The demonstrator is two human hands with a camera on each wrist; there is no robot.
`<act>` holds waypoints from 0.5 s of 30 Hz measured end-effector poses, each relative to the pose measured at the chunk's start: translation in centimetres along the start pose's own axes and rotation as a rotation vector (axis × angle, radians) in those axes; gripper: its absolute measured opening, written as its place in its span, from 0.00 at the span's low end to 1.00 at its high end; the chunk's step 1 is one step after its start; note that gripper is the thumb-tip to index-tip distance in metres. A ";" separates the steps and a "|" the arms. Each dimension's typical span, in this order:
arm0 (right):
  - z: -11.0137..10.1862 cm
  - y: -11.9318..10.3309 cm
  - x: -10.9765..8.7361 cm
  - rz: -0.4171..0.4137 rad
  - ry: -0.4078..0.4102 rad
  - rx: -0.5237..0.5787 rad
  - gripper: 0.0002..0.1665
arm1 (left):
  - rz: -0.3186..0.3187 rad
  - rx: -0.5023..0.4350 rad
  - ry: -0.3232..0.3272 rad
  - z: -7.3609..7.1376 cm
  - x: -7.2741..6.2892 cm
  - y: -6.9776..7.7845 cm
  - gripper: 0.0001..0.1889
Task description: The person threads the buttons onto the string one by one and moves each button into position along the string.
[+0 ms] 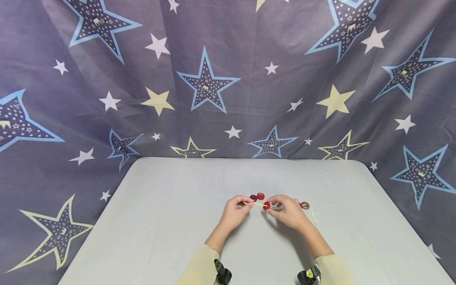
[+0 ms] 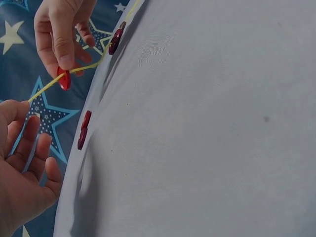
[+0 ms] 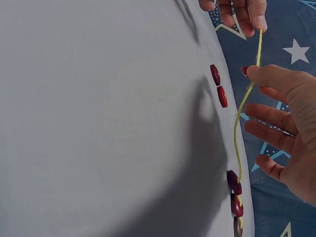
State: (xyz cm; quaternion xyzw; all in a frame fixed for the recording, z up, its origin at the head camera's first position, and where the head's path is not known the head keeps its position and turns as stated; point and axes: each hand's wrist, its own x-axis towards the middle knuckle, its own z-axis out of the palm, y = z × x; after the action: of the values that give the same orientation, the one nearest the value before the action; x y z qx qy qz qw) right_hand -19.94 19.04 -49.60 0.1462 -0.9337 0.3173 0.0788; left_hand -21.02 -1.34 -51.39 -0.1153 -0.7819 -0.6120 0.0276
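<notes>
In the head view, the left hand [image 1: 234, 213] and the right hand [image 1: 289, 212] meet low and right of centre in the frame, over the table [image 1: 142, 221]. The right hand pinches a red button [image 1: 266, 206] by its edge, thumb and forefinger closed on it and the other fingers spread loosely. The left hand's thumb and forefinger nip the yellow string [image 2: 42, 92], its remaining fingers loosely bent and holding nothing.

The string runs through the red button, seen toward the upper left of the left wrist view. Holding it by the rim probably leaves the middle free for the string to slide through, while the left hand's hold likely draws that stretch straight. The button lies right at the right hand's fingertips and a little apart from the left hand's.

A maroon button [image 3: 234, 182], a dark red button [image 3: 237, 205] and a brown button [image 1: 305, 205] sit together on the string at the lower right of the right wrist view; their weight on the table perhaps anchors that end. A loose maroon button [image 1: 253, 197] and a loose red button [image 1: 261, 196] lie side by side just beyond the left hand's fingertips, seemingly placed within easy reach.
</notes>
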 end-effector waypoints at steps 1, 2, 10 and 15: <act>0.0 0.1 0.0 0.000 -0.001 -0.001 0.12 | 0.001 0.005 -0.001 -0.1 -0.1 0.5 0.05; 0.0 0.1 0.0 0.002 -0.002 -0.001 0.12 | -0.001 0.010 -0.004 -0.2 -0.3 1.0 0.05; -0.1 0.5 0.0 0.026 -0.014 -0.015 0.13 | -0.014 0.007 -0.007 -0.3 0.0 0.4 0.06; -0.2 0.8 -0.2 0.033 -0.018 -0.034 0.13 | -0.010 0.005 -0.003 -0.3 0.0 -0.1 0.05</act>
State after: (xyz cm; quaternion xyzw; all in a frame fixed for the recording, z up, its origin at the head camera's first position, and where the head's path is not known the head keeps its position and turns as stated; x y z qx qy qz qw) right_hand -20.02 19.80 -49.94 0.1322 -0.9418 0.3015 0.0676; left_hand -21.12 -1.69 -51.43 -0.1120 -0.7841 -0.6100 0.0238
